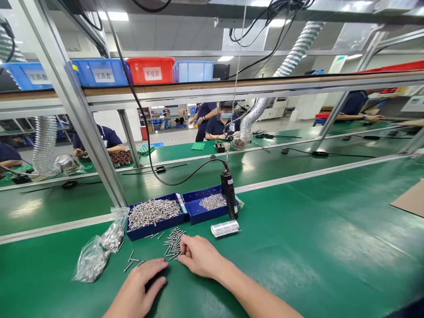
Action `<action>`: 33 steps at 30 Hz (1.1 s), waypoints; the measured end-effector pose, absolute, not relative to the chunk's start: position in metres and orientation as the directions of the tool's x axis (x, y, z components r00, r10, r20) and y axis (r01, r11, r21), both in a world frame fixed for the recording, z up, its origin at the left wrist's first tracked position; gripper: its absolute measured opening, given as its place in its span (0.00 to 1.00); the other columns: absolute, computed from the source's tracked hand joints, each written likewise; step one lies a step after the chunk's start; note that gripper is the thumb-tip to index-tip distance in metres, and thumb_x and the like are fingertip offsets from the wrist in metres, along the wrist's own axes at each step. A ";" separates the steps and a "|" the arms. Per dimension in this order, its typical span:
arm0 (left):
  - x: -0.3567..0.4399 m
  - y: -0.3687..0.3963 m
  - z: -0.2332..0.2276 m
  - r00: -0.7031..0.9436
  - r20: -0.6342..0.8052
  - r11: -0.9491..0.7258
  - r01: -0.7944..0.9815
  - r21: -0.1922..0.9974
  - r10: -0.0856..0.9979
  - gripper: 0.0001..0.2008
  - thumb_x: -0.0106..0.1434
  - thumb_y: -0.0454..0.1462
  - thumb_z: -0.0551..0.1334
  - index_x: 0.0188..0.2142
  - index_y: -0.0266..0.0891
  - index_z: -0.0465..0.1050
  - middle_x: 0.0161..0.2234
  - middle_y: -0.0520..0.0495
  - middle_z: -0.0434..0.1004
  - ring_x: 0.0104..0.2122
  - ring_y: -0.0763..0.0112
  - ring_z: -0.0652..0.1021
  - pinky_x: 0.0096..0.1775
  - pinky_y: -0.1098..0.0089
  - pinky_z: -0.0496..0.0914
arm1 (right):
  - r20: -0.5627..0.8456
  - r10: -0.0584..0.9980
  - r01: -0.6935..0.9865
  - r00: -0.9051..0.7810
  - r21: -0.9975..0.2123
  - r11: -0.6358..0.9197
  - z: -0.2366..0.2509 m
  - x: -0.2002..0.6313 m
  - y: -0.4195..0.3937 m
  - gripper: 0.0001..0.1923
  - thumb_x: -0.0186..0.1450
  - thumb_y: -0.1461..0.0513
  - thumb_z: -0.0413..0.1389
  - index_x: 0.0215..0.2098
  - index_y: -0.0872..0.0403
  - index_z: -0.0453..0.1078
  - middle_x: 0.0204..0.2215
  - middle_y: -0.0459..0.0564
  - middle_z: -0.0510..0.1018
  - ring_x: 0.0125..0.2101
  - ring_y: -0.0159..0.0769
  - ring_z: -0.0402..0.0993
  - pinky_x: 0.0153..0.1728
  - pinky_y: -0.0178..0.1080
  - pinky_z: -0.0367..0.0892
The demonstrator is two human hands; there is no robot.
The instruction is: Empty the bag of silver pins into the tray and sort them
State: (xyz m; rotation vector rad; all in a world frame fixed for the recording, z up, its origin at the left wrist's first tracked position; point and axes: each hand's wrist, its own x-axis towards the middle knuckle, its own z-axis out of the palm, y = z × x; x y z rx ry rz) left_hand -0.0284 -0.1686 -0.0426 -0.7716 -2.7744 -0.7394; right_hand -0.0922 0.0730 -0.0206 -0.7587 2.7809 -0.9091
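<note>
My left hand [141, 285] lies flat on the green bench mat, fingers loosely spread, a few stray screws just beyond its fingertips. My right hand [197, 256] rests beside it with fingertips pinched at the edge of a loose pile of silver screws [172, 244]. Whether a screw sits between those fingers is too small to tell. Behind the pile stand two blue trays: the left tray [132, 234] is full of long screws, the right tray [194, 214] holds small ones.
A black electric screwdriver [229, 194] hangs upright on a cable by the right tray. A small clear roll [225, 228] lies before it. Two plastic bags of screws [96, 256] lie left. Cardboard [410, 198] sits far right. Other people work across the conveyor.
</note>
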 end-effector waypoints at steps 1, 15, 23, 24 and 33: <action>-0.030 -0.172 -0.040 -0.865 0.271 0.749 0.502 0.433 0.422 0.15 0.70 0.42 0.58 0.53 0.49 0.77 0.51 0.46 0.81 0.50 0.59 0.81 0.52 0.64 0.77 | 0.033 -0.498 -0.421 -0.867 -0.584 0.695 -0.020 -0.092 0.073 0.05 0.62 0.61 0.61 0.35 0.51 0.69 0.29 0.43 0.79 0.31 0.34 0.72 0.30 0.34 0.55; -0.057 -0.232 -0.031 -0.963 0.227 0.863 0.234 0.447 0.144 0.16 0.69 0.41 0.55 0.50 0.43 0.78 0.49 0.46 0.82 0.48 0.57 0.80 0.52 0.58 0.74 | 0.186 -0.482 -0.498 -0.856 -0.546 0.674 -0.015 -0.094 0.065 0.20 0.62 0.50 0.64 0.49 0.50 0.73 0.50 0.54 0.72 0.50 0.44 0.68 0.49 0.42 0.66; -0.058 -0.237 -0.038 -0.983 0.152 0.905 0.158 0.394 0.106 0.19 0.66 0.34 0.53 0.52 0.39 0.77 0.51 0.42 0.81 0.51 0.54 0.79 0.54 0.57 0.71 | 0.155 -0.560 -0.570 -0.814 -0.405 0.715 -0.029 -0.092 0.048 0.33 0.65 0.40 0.55 0.61 0.46 0.69 0.69 0.59 0.50 0.69 0.59 0.38 0.65 0.63 0.42; -0.059 -0.238 -0.038 -0.987 0.133 0.911 0.136 0.391 0.090 0.20 0.66 0.33 0.53 0.52 0.39 0.77 0.51 0.42 0.81 0.51 0.55 0.79 0.53 0.58 0.72 | 0.148 -0.570 -0.577 -0.808 -0.399 0.713 -0.030 -0.090 0.045 0.33 0.66 0.39 0.54 0.62 0.46 0.68 0.70 0.59 0.49 0.69 0.60 0.38 0.66 0.64 0.40; -0.037 -0.281 0.027 -0.868 0.401 0.894 -0.100 0.437 -0.293 0.15 0.66 0.41 0.55 0.46 0.41 0.77 0.42 0.45 0.84 0.39 0.59 0.82 0.42 0.67 0.72 | 0.246 -0.758 -0.790 -0.603 -0.311 0.528 -0.029 -0.060 0.018 0.22 0.72 0.48 0.51 0.58 0.47 0.70 0.65 0.58 0.60 0.65 0.56 0.47 0.65 0.66 0.40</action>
